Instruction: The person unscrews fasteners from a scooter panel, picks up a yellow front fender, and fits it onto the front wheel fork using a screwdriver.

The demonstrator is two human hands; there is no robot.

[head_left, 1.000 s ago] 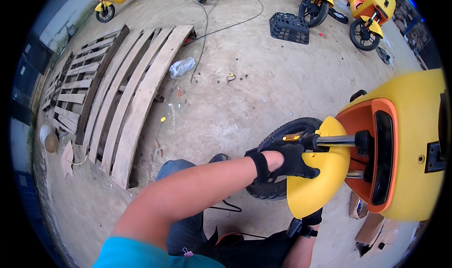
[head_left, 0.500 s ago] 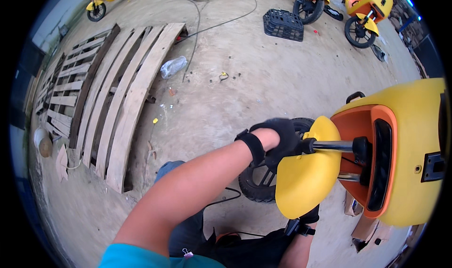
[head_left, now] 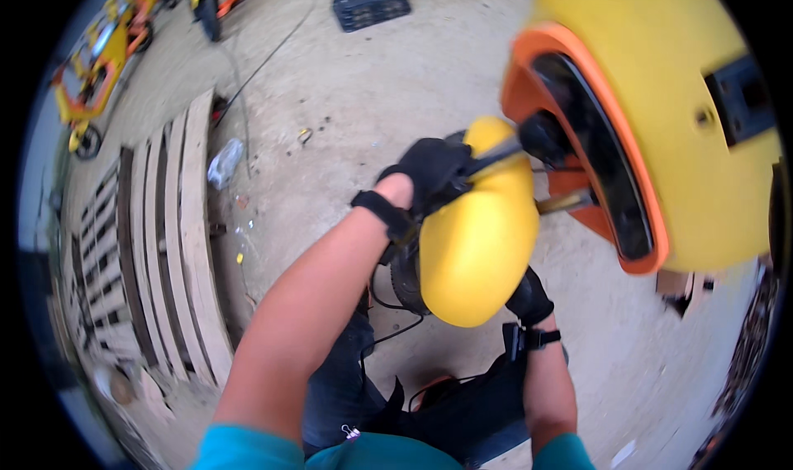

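A yellow scooter body with an orange-rimmed front lies tipped on its side at the right. Its front fork leg and yellow front fender point left toward me. The black front wheel is mostly hidden behind the fender. My left hand, in a black glove, is closed at the lower end of the fork leg beside the fender; what its curled fingers grip is hidden. My right hand, also black-gloved, is at the fender's near edge. Its fingers are out of sight behind the fender.
Wooden pallets lie on the concrete floor at the left. A black plastic crate stands at the far side, with other yellow scooters at the far left. A cable and clear plastic lie on the ground.
The view has swung to the right, so the pallets and crate sit further left. The wheel and fender have turned, with my left hand still at the fork end. More of my right forearm shows.
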